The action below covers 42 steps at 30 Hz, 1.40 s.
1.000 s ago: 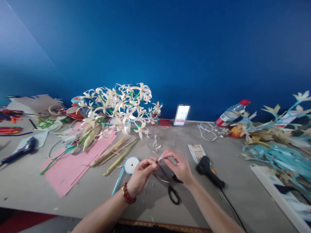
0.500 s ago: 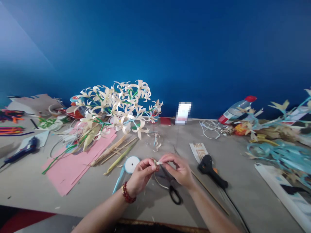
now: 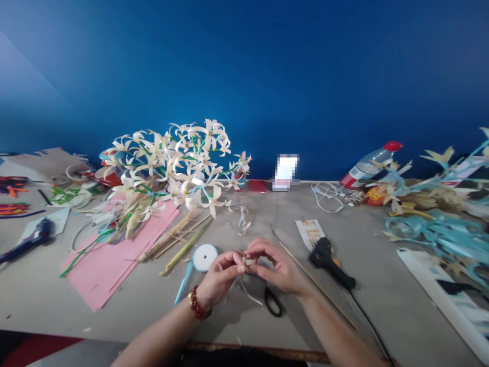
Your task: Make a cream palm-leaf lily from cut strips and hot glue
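Observation:
Between my hands is a small pale strip [image 3: 250,262], petal-like, with a thin pale strand [image 3: 251,294] hanging below it. My left hand [image 3: 220,279], wearing a red bead bracelet, pinches the strip's left end by thumb and fingertips. My right hand [image 3: 278,269] is closed on its other end, thumb below and fingers curled above. Black-handled scissors [image 3: 273,303] lie beneath the right hand, their blades mostly hidden. Left of my left hand stands a roll of light blue ribbon [image 3: 205,258] with its tail unrolled toward me.
White handmade flowers [image 3: 183,163] stand at the back left over pink paper [image 3: 95,275] and dried husks [image 3: 187,247]. A black glue gun [image 3: 330,262], a thin stick [image 3: 317,283] and a bottle [image 3: 369,168] are on the right. A blue glue gun [image 3: 32,239] lies far left.
My right fingers have shifted from pinching the strip's tip to curling over it, and the hand hides more of the scissors. The whole view has moved slightly.

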{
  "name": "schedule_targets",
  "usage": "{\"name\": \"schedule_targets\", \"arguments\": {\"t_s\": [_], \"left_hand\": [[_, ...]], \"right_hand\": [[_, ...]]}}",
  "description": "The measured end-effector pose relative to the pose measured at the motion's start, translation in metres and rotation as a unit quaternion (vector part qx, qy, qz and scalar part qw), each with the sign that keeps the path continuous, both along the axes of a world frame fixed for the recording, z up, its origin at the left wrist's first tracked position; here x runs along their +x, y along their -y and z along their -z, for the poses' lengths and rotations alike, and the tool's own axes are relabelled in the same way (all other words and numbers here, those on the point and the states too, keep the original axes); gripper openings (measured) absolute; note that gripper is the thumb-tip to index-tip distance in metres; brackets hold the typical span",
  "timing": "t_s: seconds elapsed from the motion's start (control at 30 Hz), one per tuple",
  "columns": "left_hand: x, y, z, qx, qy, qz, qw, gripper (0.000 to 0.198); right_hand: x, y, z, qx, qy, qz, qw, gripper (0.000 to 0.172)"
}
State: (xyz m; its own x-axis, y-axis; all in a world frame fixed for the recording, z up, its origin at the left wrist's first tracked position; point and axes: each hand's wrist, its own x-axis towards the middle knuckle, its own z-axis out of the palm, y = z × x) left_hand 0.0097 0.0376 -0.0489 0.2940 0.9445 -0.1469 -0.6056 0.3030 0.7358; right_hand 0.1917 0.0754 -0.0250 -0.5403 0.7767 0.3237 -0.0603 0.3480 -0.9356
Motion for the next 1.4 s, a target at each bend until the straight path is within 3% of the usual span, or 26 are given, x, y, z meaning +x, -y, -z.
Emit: {"name": "schedule_targets", "arguments": {"t_s": [0.3, 0.53, 0.9, 1.0, 1.2, 1.4], "left_hand": [[-0.002, 0.001, -0.005, 0.003, 0.019, 0.028, 0.999, 0.022], [-0.002, 0.0, -0.005, -0.022, 0.002, 0.048, 0.999, 0.027], [-0.003, 0.002, -0.002, -0.019, 0.015, 0.077, 0.997, 0.024], [-0.003, 0.002, -0.004, -0.023, 0.025, 0.086, 0.996, 0.024], [-0.001, 0.001, -0.007, -0.027, 0.057, 0.095, 0.993, 0.025], [0.001, 0.0, -0.005, -0.05, 0.074, 0.095, 0.991, 0.023]], "right_hand": [[0.004, 0.001, 0.009, -0.084, -0.072, -0.055, 0.992, 0.007], [-0.002, 0.001, 0.005, 0.009, -0.038, 0.006, 0.999, 0.01], [-0.001, 0.003, -0.003, 0.074, -0.005, -0.006, 0.997, 0.005], [-0.002, 0.004, 0.0, 0.044, -0.033, -0.008, 0.998, 0.004], [-0.003, 0.005, 0.011, -0.112, -0.164, 0.026, 0.98, 0.012], [-0.005, 0.007, 0.013, -0.151, -0.166, 0.038, 0.974, 0.012]]}}
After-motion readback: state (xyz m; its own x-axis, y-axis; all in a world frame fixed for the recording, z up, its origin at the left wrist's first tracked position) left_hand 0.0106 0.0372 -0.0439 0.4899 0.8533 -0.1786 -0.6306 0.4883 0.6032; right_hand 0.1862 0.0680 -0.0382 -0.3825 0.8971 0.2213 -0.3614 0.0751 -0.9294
